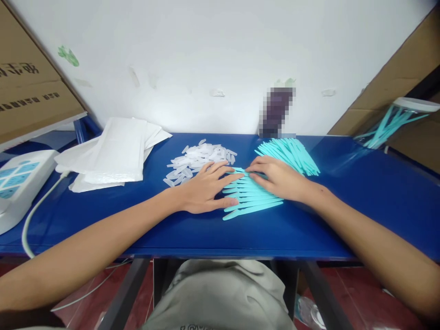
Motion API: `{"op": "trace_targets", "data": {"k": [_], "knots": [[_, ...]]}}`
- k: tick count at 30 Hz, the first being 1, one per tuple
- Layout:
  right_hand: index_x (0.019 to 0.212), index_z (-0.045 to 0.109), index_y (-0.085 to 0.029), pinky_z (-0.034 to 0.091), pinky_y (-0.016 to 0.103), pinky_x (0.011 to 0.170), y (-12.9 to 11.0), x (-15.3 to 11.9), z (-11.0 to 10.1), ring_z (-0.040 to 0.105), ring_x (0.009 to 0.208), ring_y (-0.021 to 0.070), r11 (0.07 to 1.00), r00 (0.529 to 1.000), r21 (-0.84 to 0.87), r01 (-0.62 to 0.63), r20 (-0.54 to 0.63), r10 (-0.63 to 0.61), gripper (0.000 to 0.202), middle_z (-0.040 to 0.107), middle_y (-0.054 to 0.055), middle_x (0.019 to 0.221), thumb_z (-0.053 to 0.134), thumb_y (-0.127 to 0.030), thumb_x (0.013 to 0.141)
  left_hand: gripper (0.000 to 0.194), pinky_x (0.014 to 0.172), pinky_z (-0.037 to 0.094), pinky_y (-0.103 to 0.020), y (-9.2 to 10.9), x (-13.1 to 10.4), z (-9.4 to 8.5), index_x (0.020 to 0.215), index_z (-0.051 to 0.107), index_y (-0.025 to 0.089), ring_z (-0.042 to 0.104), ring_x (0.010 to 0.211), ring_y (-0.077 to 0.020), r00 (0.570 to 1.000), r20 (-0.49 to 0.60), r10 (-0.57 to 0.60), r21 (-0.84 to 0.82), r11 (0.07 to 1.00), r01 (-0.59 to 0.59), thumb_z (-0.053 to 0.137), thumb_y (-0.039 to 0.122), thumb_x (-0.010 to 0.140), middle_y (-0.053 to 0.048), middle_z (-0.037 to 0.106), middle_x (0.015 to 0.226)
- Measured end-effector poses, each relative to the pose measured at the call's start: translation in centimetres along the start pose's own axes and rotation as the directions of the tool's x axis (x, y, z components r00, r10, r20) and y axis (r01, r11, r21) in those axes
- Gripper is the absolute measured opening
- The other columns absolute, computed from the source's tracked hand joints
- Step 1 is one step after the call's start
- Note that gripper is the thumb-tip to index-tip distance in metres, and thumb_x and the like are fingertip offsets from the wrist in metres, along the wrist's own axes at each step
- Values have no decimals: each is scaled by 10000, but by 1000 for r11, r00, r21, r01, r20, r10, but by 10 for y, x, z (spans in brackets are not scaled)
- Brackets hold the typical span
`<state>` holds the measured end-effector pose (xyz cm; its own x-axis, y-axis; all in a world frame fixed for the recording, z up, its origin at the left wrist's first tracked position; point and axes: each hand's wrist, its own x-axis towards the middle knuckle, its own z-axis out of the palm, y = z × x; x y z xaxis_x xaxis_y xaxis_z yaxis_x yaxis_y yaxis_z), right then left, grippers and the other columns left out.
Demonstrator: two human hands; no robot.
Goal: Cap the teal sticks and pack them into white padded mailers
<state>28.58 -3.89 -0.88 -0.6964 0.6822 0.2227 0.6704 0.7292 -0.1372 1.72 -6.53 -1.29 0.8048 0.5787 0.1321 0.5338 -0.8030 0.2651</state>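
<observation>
Left edge: your white device [27, 188] sits at this end of the table [213, 238], a white cable [28, 219] curving to the front edge.
Back left: white packets [120, 151] lie stacked by the back edge.
Back middle: translucent pieces [202, 156] are heaped behind your left hand.
Left hand [208, 188]: your fingers are spread wide, touching the left ends of the row, grasping nothing visible.
Stick row: turquoise sticks [256, 201] lie side by side mid-table, blue surface running from them to the front edge.
Right hand [275, 176]: your fingers are bent close together at the row's far end; you cannot tell whether they pinch a stick.
Back right: a loose turquoise pile [292, 156] lies just beyond that hand; a clear container [395, 121] stands near the corner, blue surface between.
Surface: glossy blue, straight front edge.
Room: white wall [206, 46] behind, red floor [347, 288] below.
</observation>
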Motion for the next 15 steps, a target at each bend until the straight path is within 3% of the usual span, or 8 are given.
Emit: {"op": "trace_targets", "data": {"k": [7, 11, 15], "knots": [[1466, 528, -120, 495, 491, 964, -6, -3, -8, 623, 1149, 315, 995, 995, -34, 91, 31, -90, 501, 681, 163, 1250, 346, -327, 1048, 779, 1217, 136, -672, 10, 6, 1, 1579, 344, 262, 211, 1530, -405, 999, -40, 1, 9, 1000, 0, 449, 712, 953, -162, 309, 1633], [1314, 659, -144, 500, 488, 955, -2, -5, -12, 633, 1134, 311, 989, 991, -73, 125, 45, -122, 419, 688, 156, 1261, 369, -225, 1022, 902, 1209, 110, -708, 19, 9, 5, 1585, 342, 240, 174, 1542, -447, 1000, -14, -1, 3, 1000, 1, 512, 777, 881, -176, 276, 1656], [1256, 703, -135, 526, 468, 865, 7, -5, -14, 652, 1041, 321, 991, 999, -133, 16, 40, -10, 395, 711, 172, 1143, 418, -207, 991, 737, 1203, 107, -725, 19, 7, 7, 1550, 410, 317, 166, 1551, -440, 997, 9, 72, -33, 997, -71, 534, 691, 927, -125, 245, 1680]]}}
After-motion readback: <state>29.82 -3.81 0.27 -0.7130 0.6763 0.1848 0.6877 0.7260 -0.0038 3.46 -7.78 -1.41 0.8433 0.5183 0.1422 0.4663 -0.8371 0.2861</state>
